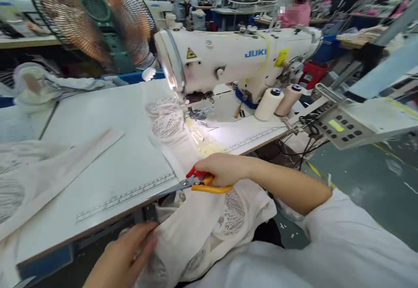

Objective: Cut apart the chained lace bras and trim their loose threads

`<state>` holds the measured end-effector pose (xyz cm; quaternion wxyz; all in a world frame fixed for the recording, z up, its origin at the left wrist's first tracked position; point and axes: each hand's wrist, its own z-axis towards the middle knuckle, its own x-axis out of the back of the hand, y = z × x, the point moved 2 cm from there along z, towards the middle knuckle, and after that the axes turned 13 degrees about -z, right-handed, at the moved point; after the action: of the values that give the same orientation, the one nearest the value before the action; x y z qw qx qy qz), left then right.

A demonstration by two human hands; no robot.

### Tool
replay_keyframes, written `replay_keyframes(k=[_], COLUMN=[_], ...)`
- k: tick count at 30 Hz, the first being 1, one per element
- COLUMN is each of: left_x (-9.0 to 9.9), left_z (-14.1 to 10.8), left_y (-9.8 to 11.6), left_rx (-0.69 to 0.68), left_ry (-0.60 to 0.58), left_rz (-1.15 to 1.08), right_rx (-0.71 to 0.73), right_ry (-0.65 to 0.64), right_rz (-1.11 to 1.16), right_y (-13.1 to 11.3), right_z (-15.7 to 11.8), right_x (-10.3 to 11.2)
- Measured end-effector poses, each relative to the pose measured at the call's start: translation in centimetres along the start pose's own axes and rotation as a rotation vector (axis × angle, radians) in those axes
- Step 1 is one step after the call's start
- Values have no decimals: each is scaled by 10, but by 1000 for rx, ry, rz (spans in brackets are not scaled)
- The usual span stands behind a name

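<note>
My right hand (222,170) is closed on scissors (187,183) with orange and red handles, their blades pointing left over the table's front edge. My left hand (127,251) is at the lower left, its fingers pinching the edge of a white lace garment (196,227) that hangs over my lap. Part of the white fabric (171,135) runs up the table to the needle area of a white sewing machine (222,57). Pale yellow material (204,140) lies beside it, under the machine's light.
More white lace fabric (35,174) lies on the table (107,161) at left. Two thread cones (269,104) stand right of the machine. A fan (98,22) is behind, a control panel (342,127) at right. People work in the background.
</note>
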<state>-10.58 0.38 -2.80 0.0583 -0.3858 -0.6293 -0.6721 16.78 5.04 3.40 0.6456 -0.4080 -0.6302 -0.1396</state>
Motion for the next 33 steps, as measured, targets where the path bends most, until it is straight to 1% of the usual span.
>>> replay_keyframes(k=[2, 4, 6, 8, 10, 14, 16, 18, 23, 31, 33], left_x=[-8, -22, -35, -45, -49, -49, -46, -44, -44, -42, -40], left_z=[4, 15, 26, 35, 40, 43, 42, 41, 41, 40, 40], left_y=[22, 44, 60, 67, 67, 65, 67, 70, 74, 71, 71], left_rx=[-23, -89, -151, -166, -110, 71, 138, 187, 243, 263, 263], left_ry=[-40, -45, 12, 78, 109, 64, 93, 141, 193, 267, 234], left_rz=[-5, -81, -144, -214, -313, -563, -677, -742, -756, -723, -715], right_rx=[36, 79, 104, 118, 122, 113, 122, 142, 188, 195, 209], right_ry=[-15, -30, -46, -76, -106, -98, -77, -58, -57, -70, -64], right_rz=[34, 74, 100, 104, 82, 62, 91, 113, 92, 84, 93], right_y=[-2, -7, -12, -13, -9, 3, 6, 5, -2, -7, -8], right_z=[1, 2, 4, 6, 9, 12, 13, 15, 20, 21, 21], right_x=[0, 3, 6, 9, 11, 12, 12, 12, 16, 20, 20])
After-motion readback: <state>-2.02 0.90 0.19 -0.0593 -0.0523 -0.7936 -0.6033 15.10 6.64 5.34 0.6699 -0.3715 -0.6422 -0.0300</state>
